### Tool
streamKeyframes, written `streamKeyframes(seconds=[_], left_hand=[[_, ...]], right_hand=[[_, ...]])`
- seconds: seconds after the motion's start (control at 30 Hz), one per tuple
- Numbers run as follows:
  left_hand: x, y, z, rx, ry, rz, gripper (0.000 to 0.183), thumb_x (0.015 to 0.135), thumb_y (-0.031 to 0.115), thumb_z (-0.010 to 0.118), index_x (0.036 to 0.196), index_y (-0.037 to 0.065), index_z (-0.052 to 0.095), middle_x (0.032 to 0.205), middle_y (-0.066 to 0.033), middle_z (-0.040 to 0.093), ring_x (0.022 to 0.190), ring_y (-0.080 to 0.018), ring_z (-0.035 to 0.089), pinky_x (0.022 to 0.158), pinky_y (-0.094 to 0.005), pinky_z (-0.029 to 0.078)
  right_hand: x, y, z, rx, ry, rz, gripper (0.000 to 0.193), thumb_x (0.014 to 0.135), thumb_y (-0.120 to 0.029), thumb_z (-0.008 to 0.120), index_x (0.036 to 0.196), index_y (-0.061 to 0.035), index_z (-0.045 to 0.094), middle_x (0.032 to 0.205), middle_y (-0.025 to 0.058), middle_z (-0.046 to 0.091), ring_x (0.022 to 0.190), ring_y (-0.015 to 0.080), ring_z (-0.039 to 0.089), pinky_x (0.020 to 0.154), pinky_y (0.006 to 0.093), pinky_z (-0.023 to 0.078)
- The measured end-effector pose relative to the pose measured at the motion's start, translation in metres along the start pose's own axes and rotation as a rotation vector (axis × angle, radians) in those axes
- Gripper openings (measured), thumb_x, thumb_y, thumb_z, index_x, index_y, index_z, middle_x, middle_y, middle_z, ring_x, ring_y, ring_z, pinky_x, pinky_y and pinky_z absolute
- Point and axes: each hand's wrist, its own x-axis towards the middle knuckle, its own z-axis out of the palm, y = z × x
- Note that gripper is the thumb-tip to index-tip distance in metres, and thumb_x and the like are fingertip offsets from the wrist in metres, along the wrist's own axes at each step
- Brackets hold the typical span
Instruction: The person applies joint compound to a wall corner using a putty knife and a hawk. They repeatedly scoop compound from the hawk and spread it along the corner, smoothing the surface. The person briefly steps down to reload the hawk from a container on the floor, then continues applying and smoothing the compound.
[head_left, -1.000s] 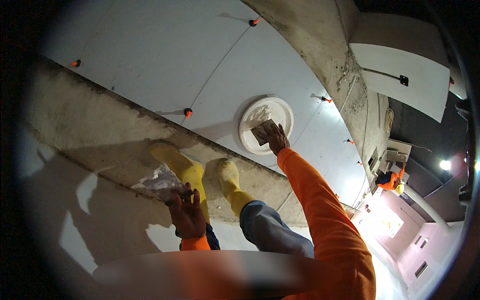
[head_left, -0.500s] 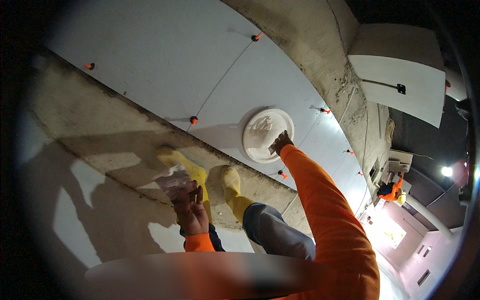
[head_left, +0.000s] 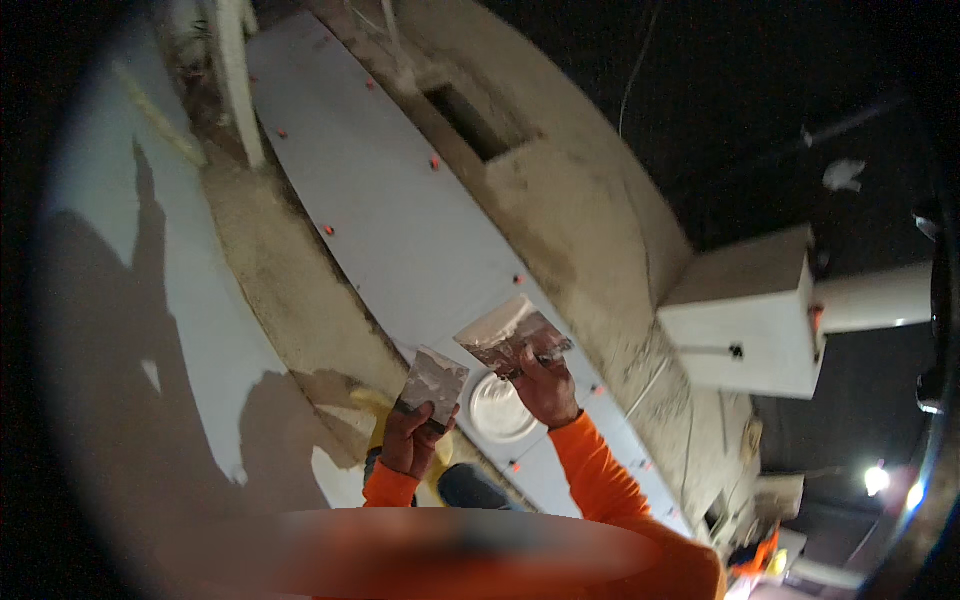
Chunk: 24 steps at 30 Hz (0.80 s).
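Observation:
My left hand (head_left: 408,443) is closed round a putty knife (head_left: 438,384), its square grey blade pointing up and smeared with pale paste. To its right, my right hand (head_left: 548,393) grips a wider putty knife (head_left: 508,338). A band of white paste lies along that blade's upper left edge. The two blades are close together but apart. Just below them, a round white tub (head_left: 487,428) with white paste in it rests on the light grey slabs (head_left: 400,270); the blade and my right hand partly overlap its edge.
Small orange-topped knobs (head_left: 329,231) stand along the slab seams. Bare rough concrete (head_left: 560,220) borders the slabs, with a rectangular opening (head_left: 470,120) beyond. A white box-like block (head_left: 745,335) stands at the right. A person in orange (head_left: 765,550) is far off at lower right.
My right hand has come up out of the tub with a paste-loaded putty knife. My left hand has moved right and closer to it. The view has swung toward the slabs' far left end.

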Motion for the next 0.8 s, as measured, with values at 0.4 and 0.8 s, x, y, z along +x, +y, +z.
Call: streamKeyframes(seconds=[0.4, 0.8], left_hand=[[-0.100, 0.098, 0.205, 0.166, -0.406, 0.217, 0.057, 0.092, 0.017, 0.073, 0.142, 0.003, 0.052, 0.124, -0.0120, 0.069, 0.098, -0.0245, 0.073, 0.079, -0.0335, 0.061], [-0.143, 0.133, 0.219, 0.142, -0.408, 0.378, 0.060, 0.093, 0.013, 0.073, 0.147, 0.004, 0.046, 0.132, -0.0129, 0.066, 0.109, -0.0274, 0.071, 0.089, -0.0386, 0.062]], right_hand=[[-0.015, -0.304, 0.082, -0.342, -0.286, -0.564, 0.030, 0.104, -0.005, 0.058, 0.132, 0.0005, 0.066, 0.132, 0.0173, 0.069, 0.124, 0.0284, 0.064, 0.107, 0.0383, 0.048], [-0.001, -0.311, 0.048, -0.464, -0.092, -0.031, 0.023, 0.102, -0.002, 0.061, 0.124, -0.0039, 0.068, 0.127, 0.0105, 0.070, 0.118, 0.0252, 0.067, 0.098, 0.0406, 0.056]])
